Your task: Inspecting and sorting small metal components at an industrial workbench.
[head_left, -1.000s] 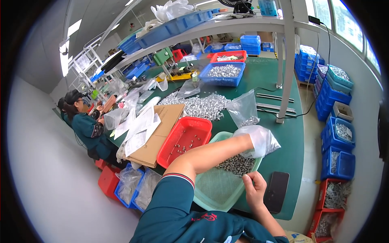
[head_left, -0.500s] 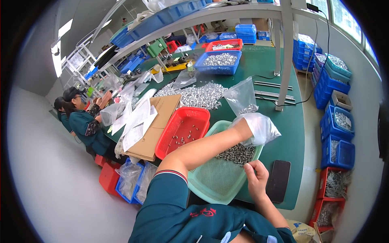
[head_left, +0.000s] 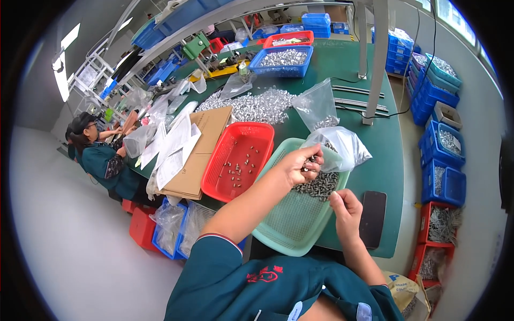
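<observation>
My left hand is closed round a handful of small metal parts, held over the far end of a pale green mesh basket. Beneath it lies a heap of dark metal parts in the basket. A clear plastic bag, with metal pieces showing inside, rests against the basket's far right corner, close to my left fingers. My right hand is at the basket's right rim with thumb and forefinger pinched together. What that pinch holds, if anything, is too small to make out.
Left of the basket stands a red tray with scattered small parts; beside it lie papers on cardboard. A black phone lies at right. Loose shiny parts cover the table behind. A co-worker sits at far left.
My left hand has come out of the plastic bag, back over the basket, and now shows metal parts in its grip. The right hand stays pinched by the rim. The view has shifted slightly.
</observation>
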{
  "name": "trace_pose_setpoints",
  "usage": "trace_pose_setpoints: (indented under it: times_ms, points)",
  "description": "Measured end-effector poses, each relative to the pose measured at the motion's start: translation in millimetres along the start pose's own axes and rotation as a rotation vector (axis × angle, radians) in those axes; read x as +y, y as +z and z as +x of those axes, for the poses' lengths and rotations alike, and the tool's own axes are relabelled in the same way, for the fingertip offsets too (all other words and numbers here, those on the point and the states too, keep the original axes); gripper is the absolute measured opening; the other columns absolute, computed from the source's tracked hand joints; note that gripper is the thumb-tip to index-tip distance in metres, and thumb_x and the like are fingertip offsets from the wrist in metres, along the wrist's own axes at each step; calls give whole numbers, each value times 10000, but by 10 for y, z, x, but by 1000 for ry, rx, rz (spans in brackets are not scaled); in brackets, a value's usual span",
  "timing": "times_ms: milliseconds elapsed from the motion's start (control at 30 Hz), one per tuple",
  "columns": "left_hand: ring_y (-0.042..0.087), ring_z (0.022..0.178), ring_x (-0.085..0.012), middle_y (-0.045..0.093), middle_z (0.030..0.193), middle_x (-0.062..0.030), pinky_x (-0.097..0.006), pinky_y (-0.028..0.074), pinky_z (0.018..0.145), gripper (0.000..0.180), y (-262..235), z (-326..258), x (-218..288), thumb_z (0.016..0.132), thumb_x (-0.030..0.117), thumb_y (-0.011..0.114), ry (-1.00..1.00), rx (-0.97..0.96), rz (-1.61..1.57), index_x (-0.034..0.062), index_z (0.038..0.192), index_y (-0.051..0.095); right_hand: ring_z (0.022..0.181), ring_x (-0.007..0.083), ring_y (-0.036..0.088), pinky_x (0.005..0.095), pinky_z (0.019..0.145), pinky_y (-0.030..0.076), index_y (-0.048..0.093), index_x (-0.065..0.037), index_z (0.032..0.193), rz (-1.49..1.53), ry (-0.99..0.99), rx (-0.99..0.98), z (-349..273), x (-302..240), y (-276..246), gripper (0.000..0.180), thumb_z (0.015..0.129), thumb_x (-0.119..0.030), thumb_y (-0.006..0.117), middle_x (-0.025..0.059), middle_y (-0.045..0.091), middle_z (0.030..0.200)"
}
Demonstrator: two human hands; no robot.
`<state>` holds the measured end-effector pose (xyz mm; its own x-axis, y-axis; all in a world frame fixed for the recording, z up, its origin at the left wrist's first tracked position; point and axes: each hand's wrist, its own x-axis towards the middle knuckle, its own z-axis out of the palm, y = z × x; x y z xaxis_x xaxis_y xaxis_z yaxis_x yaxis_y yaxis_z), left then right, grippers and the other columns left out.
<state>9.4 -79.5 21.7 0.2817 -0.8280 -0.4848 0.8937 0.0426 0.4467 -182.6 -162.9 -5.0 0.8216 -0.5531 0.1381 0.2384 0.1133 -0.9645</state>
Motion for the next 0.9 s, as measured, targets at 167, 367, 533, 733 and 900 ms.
trace_pose_setpoints:
  times_ms: [167, 367, 533, 733, 900]
  points:
    - [352, 483, -48, 458, 743, -20, -175, 204, 383, 219, -208, -626, -327, 913, 289, 532, 197, -3, -397, 87, 830, 511, 622, 39, 475, 185, 568, 394, 582, -6, 829, 82, 73, -179, 38, -162, 149, 133, 901, -116, 561, -19, 545, 699]
    - [399, 548, -97, 455, 776, -72, -223, 240, 428, 264, -369, -871, -690, 941, 257, 443, 326, -95, -743, 23, 852, 528, 690, 64, 554, 200, 598, 442, 576, -1, 859, 126, 356, -469, -29, -149, 491, 193, 925, -176, 529, 15, 591, 756]
    - [431, 615, -123, 460, 801, -84, -245, 313, 476, 243, -430, -949, -805, 933, 230, 447, 439, -155, -801, 19, 849, 534, 692, 94, 579, 220, 601, 458, 578, 3, 860, 83, 290, -473, -111, -71, 620, 210, 927, -189, 525, 33, 614, 769]
    - [484, 738, -176, 473, 853, -107, -299, 431, 642, 257, -424, -987, -870, 932, 215, 448, 497, -213, -822, 3, 826, 548, 712, 147, 621, 285, 647, 490, 616, 0, 865, -549, -143, -482, -174, -361, 822, 84, 820, -72, 618, 117, 627, 781]
    - [512, 745, -242, 509, 848, -149, -374, 460, 677, 243, -330, -1065, -865, 942, 218, 428, 420, -79, -935, 13, 849, 519, 761, 165, 630, 289, 692, 493, 617, 15, 891, -450, -275, -485, -152, -424, 919, 89, 835, -50, 591, 101, 649, 842]
